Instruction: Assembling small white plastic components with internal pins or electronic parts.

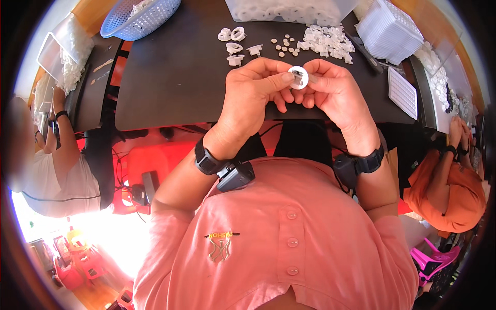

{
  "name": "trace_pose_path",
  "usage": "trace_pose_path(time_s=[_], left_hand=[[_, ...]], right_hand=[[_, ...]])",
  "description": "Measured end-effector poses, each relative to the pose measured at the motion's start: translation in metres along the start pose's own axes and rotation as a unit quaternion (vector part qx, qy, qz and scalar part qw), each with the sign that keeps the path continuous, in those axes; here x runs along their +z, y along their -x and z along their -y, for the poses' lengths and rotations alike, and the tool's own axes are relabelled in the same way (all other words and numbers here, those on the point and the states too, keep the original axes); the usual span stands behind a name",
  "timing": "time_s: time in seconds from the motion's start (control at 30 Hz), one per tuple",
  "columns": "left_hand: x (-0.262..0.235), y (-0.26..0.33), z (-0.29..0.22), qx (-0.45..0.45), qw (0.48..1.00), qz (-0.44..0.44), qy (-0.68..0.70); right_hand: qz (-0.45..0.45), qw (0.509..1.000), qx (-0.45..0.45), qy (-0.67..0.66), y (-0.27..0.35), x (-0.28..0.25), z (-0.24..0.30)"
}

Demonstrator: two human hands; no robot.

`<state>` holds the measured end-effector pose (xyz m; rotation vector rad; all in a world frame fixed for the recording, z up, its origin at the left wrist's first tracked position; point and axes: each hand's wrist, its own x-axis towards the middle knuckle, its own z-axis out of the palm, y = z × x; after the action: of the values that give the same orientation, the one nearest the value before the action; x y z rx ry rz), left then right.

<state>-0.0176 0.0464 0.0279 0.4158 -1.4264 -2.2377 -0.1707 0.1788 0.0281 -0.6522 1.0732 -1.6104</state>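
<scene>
Both hands meet above the near edge of the dark matte table (170, 77), sharing one small round white plastic ring (298, 77). The left hand (253, 95) pinches the ring's rim between thumb and forefinger, fingers closed on it. The right hand (336, 90) closes on its other side, fingertips curled against the rim. A small grey metal-looking piece sits in the ring's middle; its shape is too small to tell. Each wrist carries a black band with a boxy black unit.

Behind the hands, toward the far edge, four or five white moulded parts (235, 44) lie loose, glossy and curved, some ring-shaped. Just right of them is a scatter of small flat pale discs (285, 45), and next to those a heap of jagged white plastic pieces (326, 41). At the far left corner stands a blue perforated basket (139, 18) with white pieces inside. A clear bin (289, 10) sits along the far edge. At the far right corner rests a stack of white ribbed trays (387, 31), and a flat white gridded tray (402, 93) lies at the right edge.

Another person in an orange shirt (449, 191) works at the right, and a person in a white shirt (57, 175) at the left.
</scene>
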Motion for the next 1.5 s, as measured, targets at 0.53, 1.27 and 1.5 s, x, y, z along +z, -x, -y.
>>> trace_pose_path(time_s=[0.53,1.27,1.5], left_hand=[[0.000,0.003,0.005,-0.012,0.998,-0.042,0.037],[-0.020,0.002,0.009,-0.125,0.953,0.164,0.223],[-0.045,-0.004,0.006,-0.090,0.943,0.133,0.290]], right_hand=[[-0.148,0.921,-0.217,0.288,0.003,0.032,0.001],[-0.023,0.934,-0.212,0.286,-0.007,0.030,0.007],[-0.109,0.721,-0.224,0.647,-0.045,0.008,0.024]])
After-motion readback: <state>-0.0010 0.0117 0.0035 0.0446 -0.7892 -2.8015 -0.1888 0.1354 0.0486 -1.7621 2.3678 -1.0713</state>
